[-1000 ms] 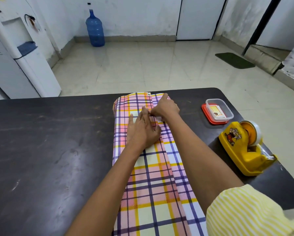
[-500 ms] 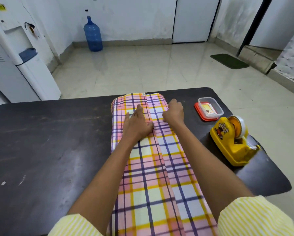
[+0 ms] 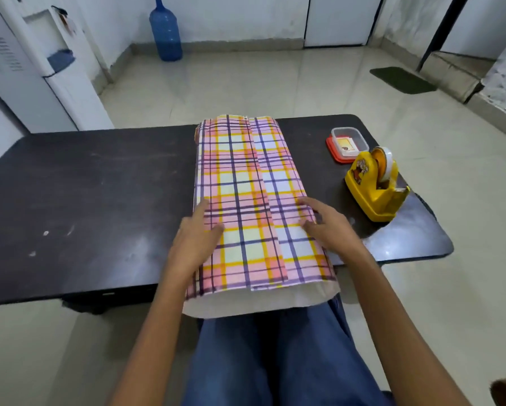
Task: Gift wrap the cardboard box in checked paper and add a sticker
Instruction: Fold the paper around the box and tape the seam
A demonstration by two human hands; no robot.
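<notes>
Pink, yellow and purple checked paper (image 3: 245, 186) lies wrapped lengthwise over the cardboard box, which is hidden inside it. The paper's two edges overlap in a seam down the top. Its near end hangs open past the table's front edge, white inside. My left hand (image 3: 194, 241) rests flat on the wrap's left side near the front, fingers straight. Over on the wrap's right side, level with it, lies my right hand (image 3: 326, 224), fingers loosely spread. A yellow tape dispenser (image 3: 374, 186) stands to the right. A clear tub (image 3: 347, 140) on a red lid holds small stickers or cards.
The dark table (image 3: 84, 200) has bare surface to the left of the wrap. Its front edge runs just above my blue-trousered knees (image 3: 269, 356). On the floor beyond stand a white water dispenser (image 3: 49, 68) and a blue water bottle (image 3: 165, 30).
Both hands slid back from the far end of the wrap to its near end. The camera view pulled back, showing the table's front edge and my knees.
</notes>
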